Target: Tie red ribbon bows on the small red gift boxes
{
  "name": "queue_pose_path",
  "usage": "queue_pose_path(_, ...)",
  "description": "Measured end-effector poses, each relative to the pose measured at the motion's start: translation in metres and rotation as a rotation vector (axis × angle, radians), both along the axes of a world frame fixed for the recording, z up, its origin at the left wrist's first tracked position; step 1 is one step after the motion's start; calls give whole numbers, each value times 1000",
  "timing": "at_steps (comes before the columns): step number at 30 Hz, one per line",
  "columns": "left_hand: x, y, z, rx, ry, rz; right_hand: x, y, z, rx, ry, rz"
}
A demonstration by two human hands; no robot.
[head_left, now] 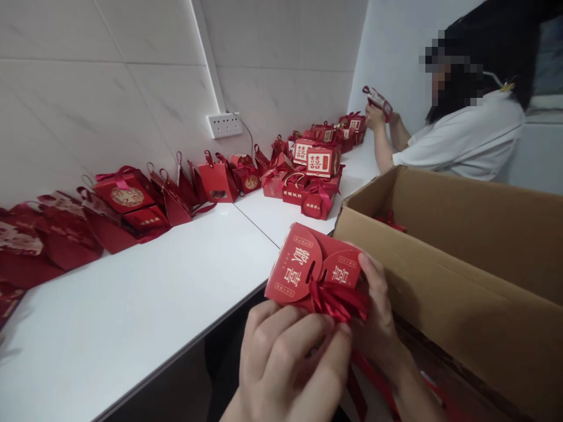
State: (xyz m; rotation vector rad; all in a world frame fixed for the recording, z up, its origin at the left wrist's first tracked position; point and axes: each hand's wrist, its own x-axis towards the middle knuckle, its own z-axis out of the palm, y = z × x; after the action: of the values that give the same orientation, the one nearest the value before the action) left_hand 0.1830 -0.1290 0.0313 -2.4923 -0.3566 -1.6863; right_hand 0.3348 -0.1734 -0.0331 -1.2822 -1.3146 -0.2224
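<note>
A red gift box [303, 264] with pale printed characters and two rounded flaps is held up in front of the table edge. My right hand [376, 305] is closed around the box's right side, thumb on top. Red satin ribbon [338, 302] is gathered at the middle of the box's near edge. There the fingertips of my left hand [294, 357] pinch the ribbon, fingers curled. Loose ribbon ends hang below my hands.
Many finished-looking red gift boxes [141, 193] line the white table [176, 281] along the wall, some stacked [323, 161]. A large open cardboard box [440, 252] stands at the right, with something red inside. Beyond it a co-worker [461, 140] holds another small box [379, 102].
</note>
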Motion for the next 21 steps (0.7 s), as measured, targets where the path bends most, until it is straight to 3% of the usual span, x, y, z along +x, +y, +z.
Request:
queue_pose_path(3, 3, 7, -3, 13, -41, -61, 6, -2, -4, -9, 1, 0)
queue_pose_path(5, 6, 17, 0, -98, -10, -88, 11, -5, -5, -13, -33, -13)
queue_pose_path(10, 34, 53, 13, -765, -76, 85, 25, -19, 6, -181, 65, -126)
queue_pose_path(13, 56, 72, 9, -988, 34, 39, 38, -31, 16, -332, 453, -92)
queue_pose_path(18, 79, 83, -5, -1085, 218, 16, 63, -49, 25, -267, 1288, 255)
queue_pose_path(21, 91, 84, -6, -1096, 300, 12, 74, -55, 32, -249, 1564, 494)
